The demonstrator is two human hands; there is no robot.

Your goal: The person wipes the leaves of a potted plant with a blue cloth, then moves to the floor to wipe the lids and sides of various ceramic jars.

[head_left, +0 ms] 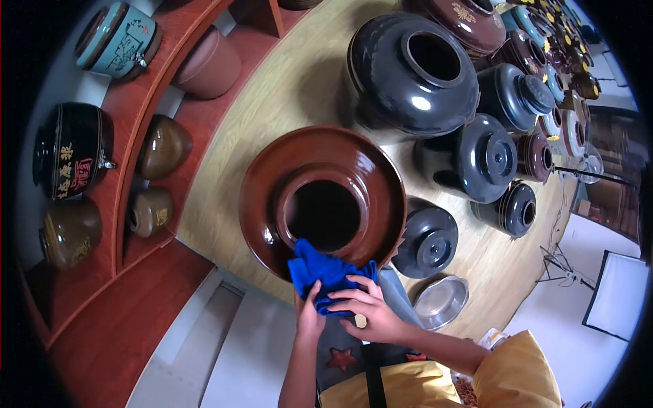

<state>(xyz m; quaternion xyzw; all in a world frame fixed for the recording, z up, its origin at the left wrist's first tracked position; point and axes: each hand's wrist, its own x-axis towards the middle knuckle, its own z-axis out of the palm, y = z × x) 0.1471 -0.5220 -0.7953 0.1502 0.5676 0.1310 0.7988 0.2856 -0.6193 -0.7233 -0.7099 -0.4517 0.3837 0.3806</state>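
Note:
A bunched blue cloth point(326, 275) lies at the near rim of a large reddish-brown glazed jar point(262, 183). The jar has a wide flared rim and a dark round mouth, and its inside is too dark to make out. My left hand point(309, 316) grips the cloth's lower left side, thumb up along it. From the right, my right hand point(367, 313) holds the same cloth with its fingers bent over it. Part of the cloth hangs over the jar's inner lip. The cloth hides the rim under it.
Large black jars point(381, 75) crowd the wooden floor point(272, 95) ahead and to the right. A metal basin point(442, 302) sits near my right arm. Red wooden shelves point(139, 129) on the left bear several jars. A lit white panel point(617, 296) stands far right.

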